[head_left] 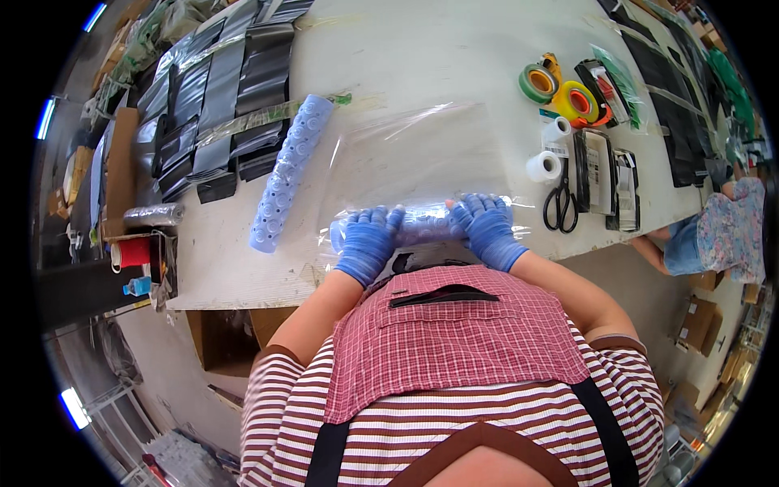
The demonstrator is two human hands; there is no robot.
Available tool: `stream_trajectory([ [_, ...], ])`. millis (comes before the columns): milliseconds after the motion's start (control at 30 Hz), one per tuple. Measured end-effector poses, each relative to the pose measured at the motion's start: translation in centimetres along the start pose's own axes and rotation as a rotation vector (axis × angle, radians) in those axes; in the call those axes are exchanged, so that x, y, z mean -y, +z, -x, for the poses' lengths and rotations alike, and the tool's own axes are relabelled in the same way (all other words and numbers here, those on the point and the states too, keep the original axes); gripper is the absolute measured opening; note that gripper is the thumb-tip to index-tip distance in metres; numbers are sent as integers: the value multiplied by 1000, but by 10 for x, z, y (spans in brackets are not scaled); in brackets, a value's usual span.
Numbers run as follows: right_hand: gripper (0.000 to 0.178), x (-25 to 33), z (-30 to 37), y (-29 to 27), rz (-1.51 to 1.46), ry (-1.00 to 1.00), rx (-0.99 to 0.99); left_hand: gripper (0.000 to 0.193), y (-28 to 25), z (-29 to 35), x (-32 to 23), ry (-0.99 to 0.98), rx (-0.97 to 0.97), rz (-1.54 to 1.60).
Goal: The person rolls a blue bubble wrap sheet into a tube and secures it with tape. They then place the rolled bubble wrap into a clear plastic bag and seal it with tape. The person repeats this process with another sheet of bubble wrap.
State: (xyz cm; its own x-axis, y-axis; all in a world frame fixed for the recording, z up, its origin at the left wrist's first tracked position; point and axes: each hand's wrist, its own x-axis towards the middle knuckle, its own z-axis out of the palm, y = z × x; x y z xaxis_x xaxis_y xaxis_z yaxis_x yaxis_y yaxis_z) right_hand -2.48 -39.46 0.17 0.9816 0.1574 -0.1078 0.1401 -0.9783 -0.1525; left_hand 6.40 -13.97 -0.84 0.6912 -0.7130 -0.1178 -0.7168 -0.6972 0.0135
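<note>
A light-blue roll (pixel 428 224) lies crosswise at the table's near edge, with clear plastic film around it. The film sheet (pixel 422 154) spreads flat beyond the roll. My left hand (pixel 367 243), in a blue knit glove, lies over the roll's left part with fingers stretched forward. On its right end rests my right hand (pixel 489 231), gloved alike, its fingers spread over the film. Both palms touch the wrapped roll from above. Another light-blue roll (pixel 290 174) with a circle pattern lies slanted to the left, apart from my hands.
Black plastic bags (pixel 219 97) are taped at the left. On the right lie black scissors (pixel 561 204), two small white rolls (pixel 543 166), tape rolls (pixel 575 103) and dark narrow boxes (pixel 595 172). A person (pixel 722 227) stands beyond the table's right edge. Cardboard boxes (pixel 227 337) sit below.
</note>
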Motion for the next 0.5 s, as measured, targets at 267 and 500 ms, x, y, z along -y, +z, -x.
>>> stream_trajectory([
  [267,83,-20,-21,-14,-86,-59,157,83,-33,8,43,-109,288,309],
  [500,75,-29,-54,-28,-102,-45,424,75,-34,14,74,-313,449,264],
])
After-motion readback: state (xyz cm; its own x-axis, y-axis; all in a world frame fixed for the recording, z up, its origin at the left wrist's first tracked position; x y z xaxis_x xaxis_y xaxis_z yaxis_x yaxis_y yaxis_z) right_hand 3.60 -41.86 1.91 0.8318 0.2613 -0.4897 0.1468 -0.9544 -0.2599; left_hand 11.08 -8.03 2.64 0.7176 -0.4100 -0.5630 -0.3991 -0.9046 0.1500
